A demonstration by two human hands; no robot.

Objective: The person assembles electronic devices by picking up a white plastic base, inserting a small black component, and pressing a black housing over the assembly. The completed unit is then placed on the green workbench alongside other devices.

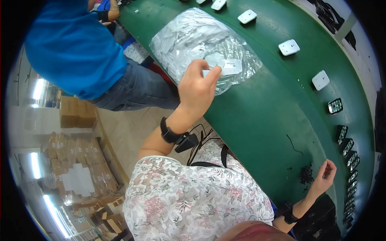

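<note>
Parts pickup is looking like the step in hand: left hand [197, 89] is hanging over the clear plastic bag [250, 66] at upper centre of the frame, fingers bending, thumb and index sitting right by a pale flat plastic piece [233, 66]. Can't tell whether the pinch is actually gripping it. Piece is showing against the bag, just right of the fingertips. Right hand [325, 176] is hovering at lower right with fingers loosely curling, near a pile of small black parts [306, 175]; can't tell whether it's holding one, nothing visible. White plastic housings [289, 47] are sitting spaced out along the green bench [257, 124] at upper right; open housings with circuit boards [335, 106] are lining the right edge. Judging from this, next move is calling for a firm pinch on one piece only, lifting it clear without dragging bag film, right hand staying off the pile.
</note>
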